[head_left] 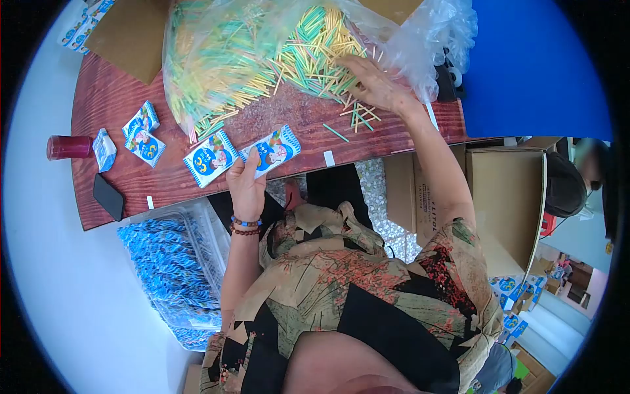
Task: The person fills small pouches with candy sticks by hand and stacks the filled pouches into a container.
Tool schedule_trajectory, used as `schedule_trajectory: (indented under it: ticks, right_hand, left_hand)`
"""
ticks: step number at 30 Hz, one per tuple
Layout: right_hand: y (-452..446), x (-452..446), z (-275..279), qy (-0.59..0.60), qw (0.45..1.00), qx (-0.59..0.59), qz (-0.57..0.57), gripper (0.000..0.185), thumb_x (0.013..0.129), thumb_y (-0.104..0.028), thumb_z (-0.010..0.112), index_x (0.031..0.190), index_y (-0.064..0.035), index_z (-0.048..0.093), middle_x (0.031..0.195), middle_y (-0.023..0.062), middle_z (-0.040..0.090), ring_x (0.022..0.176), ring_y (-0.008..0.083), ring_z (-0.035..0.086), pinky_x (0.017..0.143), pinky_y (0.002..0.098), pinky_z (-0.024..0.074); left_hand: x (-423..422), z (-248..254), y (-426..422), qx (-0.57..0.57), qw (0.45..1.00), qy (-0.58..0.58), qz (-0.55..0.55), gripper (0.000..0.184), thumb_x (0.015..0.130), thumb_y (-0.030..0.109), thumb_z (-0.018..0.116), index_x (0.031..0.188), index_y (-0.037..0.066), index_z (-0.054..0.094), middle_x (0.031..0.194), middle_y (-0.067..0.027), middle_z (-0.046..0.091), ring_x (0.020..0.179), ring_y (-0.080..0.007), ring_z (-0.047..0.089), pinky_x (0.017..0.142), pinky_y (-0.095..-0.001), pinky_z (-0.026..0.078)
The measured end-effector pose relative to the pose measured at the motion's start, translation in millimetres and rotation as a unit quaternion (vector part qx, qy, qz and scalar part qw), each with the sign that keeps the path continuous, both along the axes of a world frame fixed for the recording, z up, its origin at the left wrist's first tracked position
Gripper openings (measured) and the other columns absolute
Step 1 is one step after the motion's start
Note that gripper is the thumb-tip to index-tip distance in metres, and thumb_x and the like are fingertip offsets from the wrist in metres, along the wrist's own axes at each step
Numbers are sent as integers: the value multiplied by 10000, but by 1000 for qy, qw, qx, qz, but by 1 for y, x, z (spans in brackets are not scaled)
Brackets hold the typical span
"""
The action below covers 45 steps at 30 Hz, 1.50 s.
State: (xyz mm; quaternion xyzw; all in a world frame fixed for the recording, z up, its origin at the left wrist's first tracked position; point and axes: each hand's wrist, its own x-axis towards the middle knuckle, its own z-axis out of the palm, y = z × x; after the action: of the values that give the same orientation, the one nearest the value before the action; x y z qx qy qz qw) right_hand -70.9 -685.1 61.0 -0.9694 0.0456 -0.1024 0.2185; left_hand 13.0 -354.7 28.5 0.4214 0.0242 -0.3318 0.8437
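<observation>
My left hand (245, 186) grips a small blue-and-white packet (277, 150) by its near edge, thumb on top, at the front of the table. A similar packet (210, 158) lies flat just left of it. My right hand (375, 84) is at the right side of a heap of thin yellow, green and pink sticks (318, 49). Its fingers are stretched out and apart, touching or just over the sticks. The heap spills from a large clear plastic bag (216, 49). Several loose sticks (359, 117) lie below my right hand.
More packets (144, 146) lie on the left of the red wood-grain table (289, 113), near a dark phone-like slab (109, 197) and a red cup (69, 148). A clear bin of blue packets (174, 262) stands below. Cardboard boxes (502, 203) and a person in a dark cap (566, 184) are right.
</observation>
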Motion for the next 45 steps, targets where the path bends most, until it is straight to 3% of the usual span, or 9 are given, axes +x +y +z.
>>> schedule_trajectory:
  ticks: [8, 15, 27, 29, 33, 37, 41, 43, 45]
  right_hand:
    - [0, 20, 4, 89, 982, -167, 28, 476, 750, -87, 616, 1212, -84, 507, 1190, 110, 506, 1201, 286, 424, 1028, 427, 302]
    - [-6, 34, -11, 10, 970, -228, 81, 379, 746, -51, 594, 1118, -51, 520, 1118, 117, 529, 1137, 294, 466, 997, 422, 318]
    - [-9, 37, -31, -48, 999, -6, -16, 317, 831, 10, 502, 1146, -15, 474, 1015, 197, 573, 1024, 363, 543, 937, 428, 392]
    - [5, 37, -10, -54, 936, 307, -163, 223, 953, -90, 470, 1168, -30, 486, 1148, 134, 567, 1158, 259, 486, 1003, 368, 359]
    - [7, 44, -19, -223, 867, 430, -117, 185, 956, -109, 493, 1120, -25, 478, 1086, 81, 611, 1066, 174, 535, 994, 325, 362]
    - [23, 40, -28, -193, 870, 439, -116, 178, 955, -123, 502, 1105, -32, 475, 1096, 93, 605, 1065, 170, 535, 986, 328, 366]
    - [24, 38, -41, -122, 926, 319, -161, 230, 959, -167, 503, 1145, -36, 471, 1060, 113, 607, 1059, 191, 528, 964, 337, 369]
    - [25, 39, -44, -87, 970, 125, -188, 225, 930, -160, 519, 1128, -61, 481, 1111, 164, 580, 1099, 275, 525, 979, 354, 362]
    - [22, 39, -44, -83, 967, 154, -186, 205, 940, -191, 507, 1106, -73, 484, 1088, 159, 588, 1089, 276, 521, 1003, 404, 335]
  left_hand:
    - [-2, 2, 0, 4, 1000, -9, -1, 124, 923, 111, 595, 975, 9, 645, 992, -76, 671, 896, -146, 651, 827, -310, 534]
    - [0, -3, 2, 9, 999, -27, -18, 141, 946, 151, 561, 969, 39, 645, 1019, -88, 670, 938, -186, 648, 816, -361, 540]
    - [0, 1, 0, -1, 1000, -5, -5, 115, 927, 113, 587, 946, 13, 641, 986, -83, 673, 903, -162, 656, 818, -324, 545]
    - [-1, 1, 1, 0, 1000, -3, -1, 120, 926, 116, 590, 957, 11, 638, 988, -83, 673, 900, -160, 656, 819, -323, 543]
    - [-1, 4, -2, -1, 1000, -1, 2, 136, 924, 122, 596, 985, 7, 635, 998, -83, 669, 894, -155, 653, 820, -321, 540]
    - [-1, 2, -1, -3, 1000, -7, -1, 143, 923, 125, 598, 991, 3, 630, 1005, -83, 667, 897, -153, 650, 822, -321, 539]
    - [-1, 2, 0, -7, 1000, -4, -3, 147, 923, 122, 597, 993, -3, 625, 1009, -82, 665, 903, -153, 649, 829, -318, 536]
    - [-1, 4, -1, -7, 1000, -6, -8, 146, 923, 121, 597, 992, -5, 625, 1009, -83, 666, 904, -153, 649, 832, -317, 535]
    - [-1, 6, -2, -5, 1000, -1, -4, 139, 923, 116, 597, 992, -1, 626, 1009, -82, 667, 906, -152, 649, 830, -314, 534]
